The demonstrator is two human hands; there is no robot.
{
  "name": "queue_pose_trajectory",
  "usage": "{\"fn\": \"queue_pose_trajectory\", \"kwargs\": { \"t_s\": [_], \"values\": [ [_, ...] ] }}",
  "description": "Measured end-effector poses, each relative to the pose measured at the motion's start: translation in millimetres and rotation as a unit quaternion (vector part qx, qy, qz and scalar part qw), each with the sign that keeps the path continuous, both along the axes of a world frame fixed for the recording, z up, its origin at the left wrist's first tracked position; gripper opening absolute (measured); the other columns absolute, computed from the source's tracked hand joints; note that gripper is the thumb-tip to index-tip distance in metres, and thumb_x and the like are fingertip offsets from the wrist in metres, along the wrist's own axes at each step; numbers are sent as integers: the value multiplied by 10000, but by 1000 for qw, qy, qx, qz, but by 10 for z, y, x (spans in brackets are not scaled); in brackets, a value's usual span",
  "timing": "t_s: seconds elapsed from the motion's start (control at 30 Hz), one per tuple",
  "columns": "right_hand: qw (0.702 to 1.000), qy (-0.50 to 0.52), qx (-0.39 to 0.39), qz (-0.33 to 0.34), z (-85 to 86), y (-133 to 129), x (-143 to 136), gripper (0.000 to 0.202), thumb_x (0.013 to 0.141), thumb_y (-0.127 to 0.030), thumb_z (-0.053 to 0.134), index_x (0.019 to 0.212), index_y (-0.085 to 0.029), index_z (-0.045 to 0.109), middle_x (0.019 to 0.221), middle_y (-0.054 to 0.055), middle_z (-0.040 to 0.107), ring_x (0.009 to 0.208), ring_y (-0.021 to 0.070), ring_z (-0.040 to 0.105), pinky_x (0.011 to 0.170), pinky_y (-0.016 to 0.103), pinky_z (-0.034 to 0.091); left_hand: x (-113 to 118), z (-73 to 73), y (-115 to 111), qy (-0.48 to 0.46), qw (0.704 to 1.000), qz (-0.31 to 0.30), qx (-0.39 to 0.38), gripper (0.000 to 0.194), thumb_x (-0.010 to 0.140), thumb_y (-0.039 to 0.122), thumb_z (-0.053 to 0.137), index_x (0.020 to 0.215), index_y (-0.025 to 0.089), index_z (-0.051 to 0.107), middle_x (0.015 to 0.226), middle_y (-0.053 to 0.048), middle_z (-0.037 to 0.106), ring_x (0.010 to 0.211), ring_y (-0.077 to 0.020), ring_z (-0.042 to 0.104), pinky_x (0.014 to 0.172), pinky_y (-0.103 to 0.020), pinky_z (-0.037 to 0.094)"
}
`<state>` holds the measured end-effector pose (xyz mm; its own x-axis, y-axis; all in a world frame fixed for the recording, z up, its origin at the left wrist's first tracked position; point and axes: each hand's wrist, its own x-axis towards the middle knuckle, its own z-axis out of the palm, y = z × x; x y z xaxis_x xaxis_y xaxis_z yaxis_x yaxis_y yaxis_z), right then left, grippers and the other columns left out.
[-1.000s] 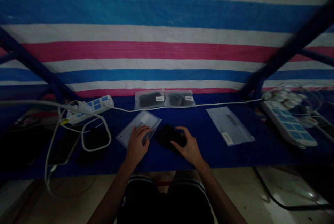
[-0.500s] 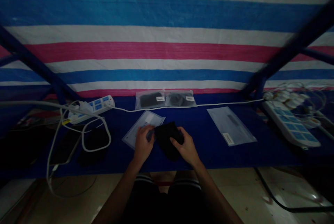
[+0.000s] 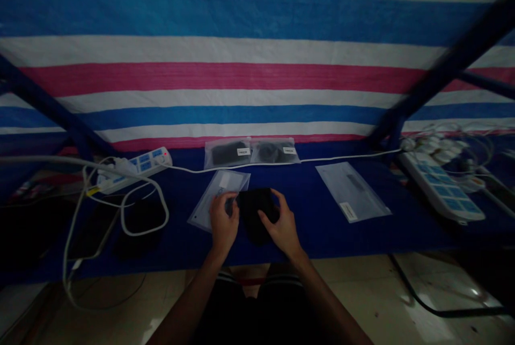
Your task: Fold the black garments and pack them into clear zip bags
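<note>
A soft black item (image 3: 256, 216) is between my hands above the blue surface. My right hand (image 3: 284, 224) grips its right side, thumb on top and fingers along the far edge. My left hand (image 3: 224, 221) is closed at its upper left corner, with a small dark part between thumb and fingers that is hard to make out. Partly under my left hand lies a clear zip bag (image 3: 205, 205) with a white label. Two zip bags with dark contents, a left one (image 3: 229, 155) and a right one (image 3: 271, 153), lie behind. Another clear bag (image 3: 350, 189) rests to the right.
A power strip (image 3: 151, 162) with white cables and a phone (image 3: 94, 235) are at the left. At the right is another power strip (image 3: 446, 189) with many plugs. A white cable (image 3: 338, 158) runs along the back, before a striped sheet (image 3: 241, 76).
The black item has turned a little and its far edge now lies straighter. Both hands keep their hold. The whole view has shifted slightly.
</note>
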<state>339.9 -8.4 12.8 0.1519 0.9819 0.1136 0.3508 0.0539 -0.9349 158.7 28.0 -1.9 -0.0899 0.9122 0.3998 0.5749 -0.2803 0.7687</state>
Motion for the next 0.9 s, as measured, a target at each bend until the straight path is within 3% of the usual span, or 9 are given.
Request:
{"fn": "queue_pose_trajectory", "kwargs": {
  "t_s": [0.17,0.37,0.63,0.9],
  "values": [
    [1000,-5,-8,0,-10,2,-7,651,874,-412,685,1454,-202,475,924,71,783,766,268,770,647,363,603,29,47,-57,-6,1000,-2,22,140,962,168,552,1014,220,671,1031,-72,707,1039,-268,663,962,-437,525],
    [1000,-1,-10,-5,-13,33,-7,636,857,-417,681,1424,-200,493,941,77,790,810,279,779,704,385,613,55,90,-86,0,999,-20,30,138,967,191,564,1006,216,693,860,-33,646,844,-225,632,802,-358,526],
    [998,-28,-23,-56,-63,132,-21,565,825,-398,683,1338,-189,572,979,91,790,844,291,772,737,403,611,67,100,-97,6,999,-23,32,201,979,203,564,1088,208,733,821,-27,636,791,-202,619,776,-328,519],
    [998,-39,-14,-56,-80,162,-31,544,814,-376,683,1319,-201,585,982,82,787,852,289,768,783,422,616,35,80,-90,-27,999,16,36,197,997,221,556,1089,206,729,838,-28,661,780,-194,636,756,-322,527]
  ]
}}
